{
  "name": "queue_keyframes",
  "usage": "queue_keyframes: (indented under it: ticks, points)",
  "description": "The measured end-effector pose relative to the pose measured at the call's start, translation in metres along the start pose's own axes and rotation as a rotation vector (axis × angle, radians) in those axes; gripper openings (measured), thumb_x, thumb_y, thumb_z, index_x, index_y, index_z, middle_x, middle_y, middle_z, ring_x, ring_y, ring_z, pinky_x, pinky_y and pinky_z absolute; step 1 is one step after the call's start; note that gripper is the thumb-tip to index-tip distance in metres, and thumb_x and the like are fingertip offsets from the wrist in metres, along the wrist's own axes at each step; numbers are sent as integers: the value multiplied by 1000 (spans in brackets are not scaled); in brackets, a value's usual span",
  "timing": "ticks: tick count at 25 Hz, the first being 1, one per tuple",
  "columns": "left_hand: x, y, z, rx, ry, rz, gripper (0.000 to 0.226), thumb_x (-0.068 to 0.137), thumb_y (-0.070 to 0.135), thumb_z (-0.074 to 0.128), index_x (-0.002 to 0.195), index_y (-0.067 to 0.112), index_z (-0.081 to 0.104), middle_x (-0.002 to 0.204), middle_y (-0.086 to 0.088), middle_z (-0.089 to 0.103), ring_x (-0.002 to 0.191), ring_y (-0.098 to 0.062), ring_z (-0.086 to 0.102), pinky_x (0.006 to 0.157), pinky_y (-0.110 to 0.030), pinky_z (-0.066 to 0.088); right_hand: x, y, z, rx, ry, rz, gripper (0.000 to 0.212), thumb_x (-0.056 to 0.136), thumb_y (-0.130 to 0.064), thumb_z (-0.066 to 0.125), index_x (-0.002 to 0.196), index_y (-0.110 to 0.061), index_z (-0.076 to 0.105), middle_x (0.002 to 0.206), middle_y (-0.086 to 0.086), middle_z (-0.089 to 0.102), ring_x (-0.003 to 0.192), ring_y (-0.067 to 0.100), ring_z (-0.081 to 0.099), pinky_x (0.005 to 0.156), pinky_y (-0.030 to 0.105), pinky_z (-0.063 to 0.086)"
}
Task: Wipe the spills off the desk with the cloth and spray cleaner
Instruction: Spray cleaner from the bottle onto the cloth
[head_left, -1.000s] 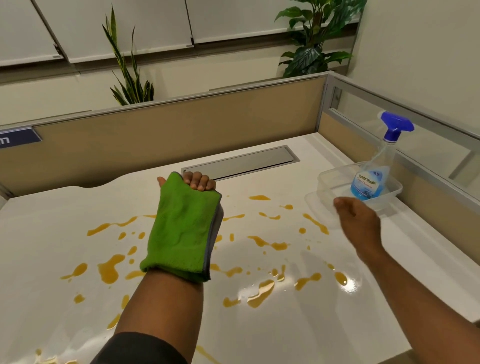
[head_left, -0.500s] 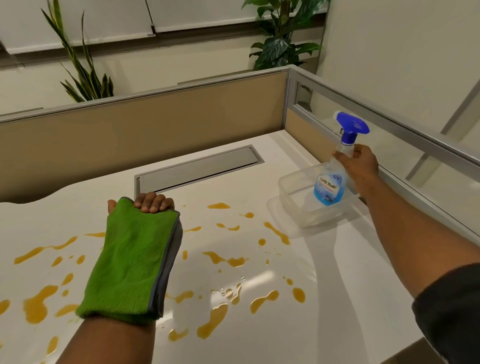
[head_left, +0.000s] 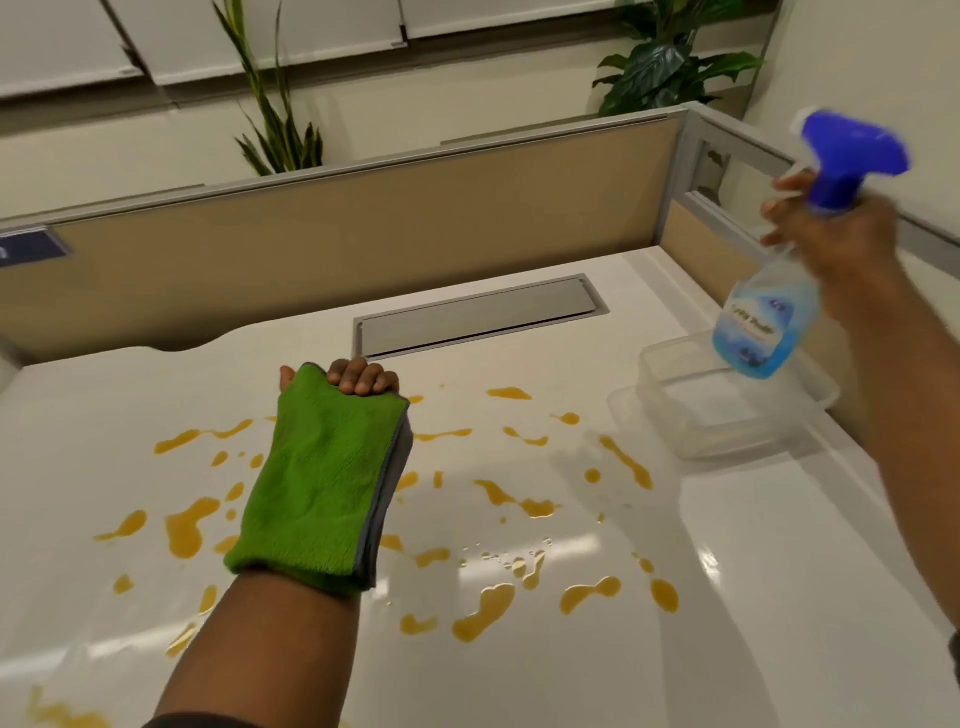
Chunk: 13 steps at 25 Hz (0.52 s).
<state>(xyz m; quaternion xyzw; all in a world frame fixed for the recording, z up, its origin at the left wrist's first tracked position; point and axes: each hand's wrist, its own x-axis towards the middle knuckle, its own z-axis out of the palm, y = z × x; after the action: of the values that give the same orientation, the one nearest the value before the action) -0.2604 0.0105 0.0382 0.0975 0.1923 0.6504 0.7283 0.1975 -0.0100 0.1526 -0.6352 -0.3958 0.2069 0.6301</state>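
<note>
A folded green cloth (head_left: 324, 478) with a grey edge lies over the back of my left hand (head_left: 358, 378), whose curled fingertips hold its far edge above the white desk (head_left: 571, 675). Orange spills (head_left: 483, 610) are scattered across the desk on both sides of the cloth. My right hand (head_left: 836, 244) grips the neck of the spray cleaner bottle (head_left: 761, 325), which has blue liquid and a blue trigger head, and holds it tilted in the air above the clear container at the right.
A clear plastic container (head_left: 696, 431) sits at the desk's right edge under the bottle. A grey cable flap (head_left: 478, 317) lies at the back of the desk. Beige partition panels (head_left: 337, 239) with metal rails close off the back and right sides. Plants stand behind them.
My right hand reached the bottle in the container, gripped it and lifted it up and out. My left hand with the cloth has stayed over the spills.
</note>
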Motion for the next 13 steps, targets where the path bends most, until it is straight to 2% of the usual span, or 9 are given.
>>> queue_keyframes:
  ticks: [2,4,6,7,10,13]
  points:
    - [-11,15,2,3,-50,40,60,85,66,30,57,17,51,53,4,44,48,-15,41,54,-25,34,-19,-40,7,4,-105,-112,40,67,-49,79,103,-36,67,105,-4,73,90,13,72,74,26,58]
    - [-20,32,5,0,-48,38,68,86,68,25,52,16,52,48,2,45,44,-16,43,52,-24,35,-42,-65,18,16,-187,-181,57,68,-60,76,117,-35,61,108,1,72,94,17,71,78,29,56]
    - [-27,48,5,-19,-47,18,72,88,69,22,50,15,51,46,1,43,42,-17,41,51,-24,34,-76,-79,35,52,-254,-178,77,65,-65,75,128,-24,55,108,3,72,95,16,71,82,31,56]
    - [-31,58,3,-18,-49,21,72,88,69,22,49,15,50,46,1,43,42,-18,41,51,-23,34,-104,-86,47,87,-305,-186,78,66,-64,76,129,-22,56,106,3,72,93,16,71,82,30,57]
    - [-42,89,-5,-34,-61,11,74,88,69,22,47,15,49,45,0,43,39,-18,42,48,-21,37,-195,-106,95,202,-479,-233,48,71,-42,79,113,-24,65,93,-1,72,85,17,71,73,28,57]
    - [-50,121,-16,-21,-56,-3,73,89,69,23,47,14,48,44,-1,42,38,-19,41,47,-22,37,-280,-117,139,219,-673,-187,38,70,-28,76,105,-16,66,82,-2,71,73,16,66,65,25,56]
